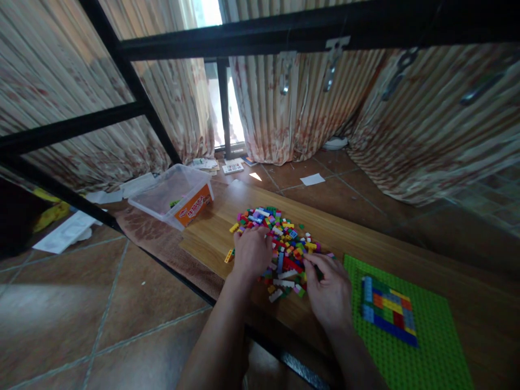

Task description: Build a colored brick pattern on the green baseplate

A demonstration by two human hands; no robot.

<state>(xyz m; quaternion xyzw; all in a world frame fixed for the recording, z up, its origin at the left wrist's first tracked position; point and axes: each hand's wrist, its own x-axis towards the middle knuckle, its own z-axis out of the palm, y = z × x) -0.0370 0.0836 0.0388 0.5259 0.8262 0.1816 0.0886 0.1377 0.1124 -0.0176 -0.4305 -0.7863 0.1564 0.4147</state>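
Observation:
A heap of small coloured bricks (280,233) lies on the wooden table (365,227). My left hand (252,252) rests on the heap's left side, fingers curled down among the bricks. At the heap's near right edge, my right hand (329,290) has its fingers bent and pinched together; what they hold, if anything, I cannot make out. To the right lies a green baseplate (430,346) with a flat patch of blue, red, yellow and green bricks (388,309) built on it.
A clear plastic tub (173,195) with an orange label stands at the table's far left corner. Black metal frame bars (134,76) cross overhead and on the left. Papers (312,179) lie on the tiled floor near the curtains.

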